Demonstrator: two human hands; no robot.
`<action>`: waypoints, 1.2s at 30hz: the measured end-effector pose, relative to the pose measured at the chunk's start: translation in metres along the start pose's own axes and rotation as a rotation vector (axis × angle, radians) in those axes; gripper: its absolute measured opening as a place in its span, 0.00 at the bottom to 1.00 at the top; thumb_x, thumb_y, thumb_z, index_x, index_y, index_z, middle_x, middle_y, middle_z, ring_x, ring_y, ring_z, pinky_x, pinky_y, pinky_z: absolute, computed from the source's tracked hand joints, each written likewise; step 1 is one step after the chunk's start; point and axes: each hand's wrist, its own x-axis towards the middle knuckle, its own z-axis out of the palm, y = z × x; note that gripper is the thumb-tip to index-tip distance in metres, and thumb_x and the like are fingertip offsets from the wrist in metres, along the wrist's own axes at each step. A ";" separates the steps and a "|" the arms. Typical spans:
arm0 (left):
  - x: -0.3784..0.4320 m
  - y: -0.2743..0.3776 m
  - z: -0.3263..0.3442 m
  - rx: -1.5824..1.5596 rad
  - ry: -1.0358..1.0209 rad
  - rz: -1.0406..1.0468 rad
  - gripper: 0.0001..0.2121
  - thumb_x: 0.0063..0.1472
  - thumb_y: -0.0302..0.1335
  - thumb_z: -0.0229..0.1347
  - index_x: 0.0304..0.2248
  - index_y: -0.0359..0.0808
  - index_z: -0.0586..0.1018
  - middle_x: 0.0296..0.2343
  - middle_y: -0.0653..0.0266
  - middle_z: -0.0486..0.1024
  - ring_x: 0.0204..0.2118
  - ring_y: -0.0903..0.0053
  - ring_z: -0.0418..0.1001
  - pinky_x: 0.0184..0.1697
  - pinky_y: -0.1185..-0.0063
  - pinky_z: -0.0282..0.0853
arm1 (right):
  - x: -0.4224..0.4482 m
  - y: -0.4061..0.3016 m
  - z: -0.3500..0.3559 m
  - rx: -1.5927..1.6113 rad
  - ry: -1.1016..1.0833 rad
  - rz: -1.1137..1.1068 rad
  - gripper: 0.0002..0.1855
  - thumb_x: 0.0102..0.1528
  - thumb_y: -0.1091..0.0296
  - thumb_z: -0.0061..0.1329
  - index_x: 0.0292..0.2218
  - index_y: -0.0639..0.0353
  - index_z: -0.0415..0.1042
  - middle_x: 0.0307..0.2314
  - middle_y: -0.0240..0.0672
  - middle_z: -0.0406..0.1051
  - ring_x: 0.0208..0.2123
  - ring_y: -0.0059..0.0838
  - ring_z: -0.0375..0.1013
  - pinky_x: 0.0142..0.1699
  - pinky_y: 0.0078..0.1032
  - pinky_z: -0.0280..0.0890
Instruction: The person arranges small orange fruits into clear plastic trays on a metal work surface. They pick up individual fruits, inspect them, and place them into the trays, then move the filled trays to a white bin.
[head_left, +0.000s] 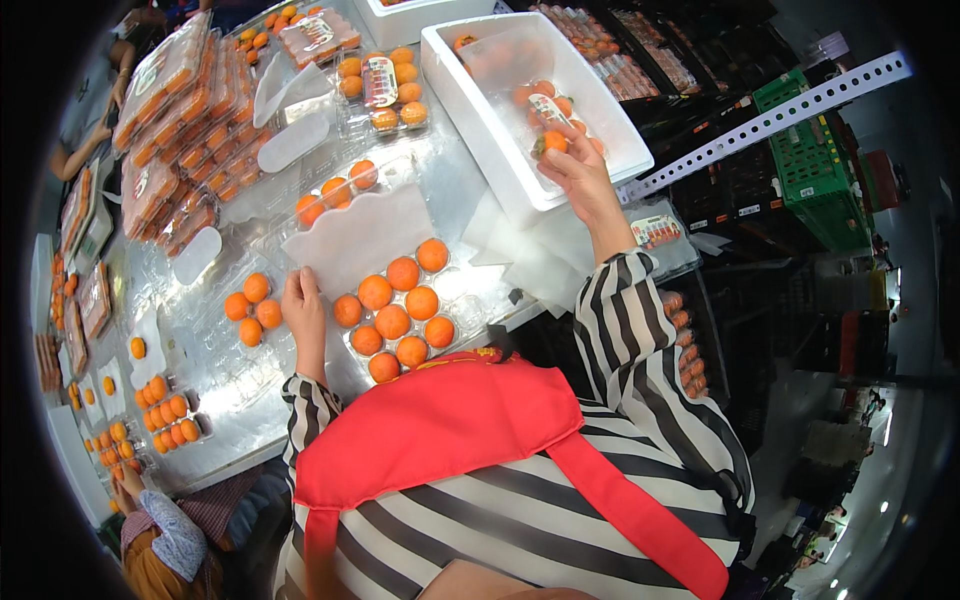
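My right hand (581, 171) holds a persimmon (553, 142) with its leafy calyx between thumb and fingers, over the near end of a white foam box (469, 94). Inside that box lie more persimmons (544, 90) and a printed label. My left hand (302, 291) rests with its fingertips at the lower left edge of a white foam sheet (367, 232). Whether it pinches the sheet is unclear. Just right of that hand, several orange persimmons (392, 321) sit in a clear plastic tray (469, 319). A cluster of persimmons (250, 331) lies to its left.
Stacked clear packs (161, 82) of persimmons stand at the back left of the metal table (255, 401). A labelled pack (379, 82) sits near the foam box. A perforated white metal bar (765, 127) juts out right, before green crates (817, 165). At lower left, a co-worker's hands (127, 484) touch packed fruit.
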 end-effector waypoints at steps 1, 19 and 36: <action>0.000 -0.001 0.000 -0.002 -0.003 -0.003 0.15 0.66 0.35 0.47 0.27 0.32 0.71 0.19 0.73 0.64 0.20 0.88 0.59 0.22 0.85 0.55 | 0.006 0.001 -0.003 -0.064 0.012 0.071 0.24 0.55 0.73 0.48 0.53 0.58 0.61 0.42 0.37 0.65 0.44 0.31 0.70 0.51 0.35 0.67; -0.003 0.010 0.001 -0.024 0.011 -0.104 0.14 0.66 0.33 0.47 0.27 0.29 0.71 0.19 0.69 0.65 0.24 0.85 0.61 0.28 0.82 0.59 | 0.036 -0.007 -0.028 -0.141 0.015 0.247 0.24 0.57 0.59 0.48 0.52 0.59 0.62 0.39 0.40 0.68 0.41 0.43 0.74 0.40 0.31 0.71; -0.002 -0.002 0.000 0.027 0.013 -0.028 0.15 0.67 0.36 0.46 0.30 0.32 0.73 0.19 0.73 0.64 0.20 0.89 0.59 0.22 0.86 0.57 | 0.044 0.006 -0.007 -0.733 0.087 -0.364 0.21 0.52 0.68 0.49 0.48 0.61 0.68 0.43 0.40 0.68 0.43 0.33 0.70 0.49 0.25 0.63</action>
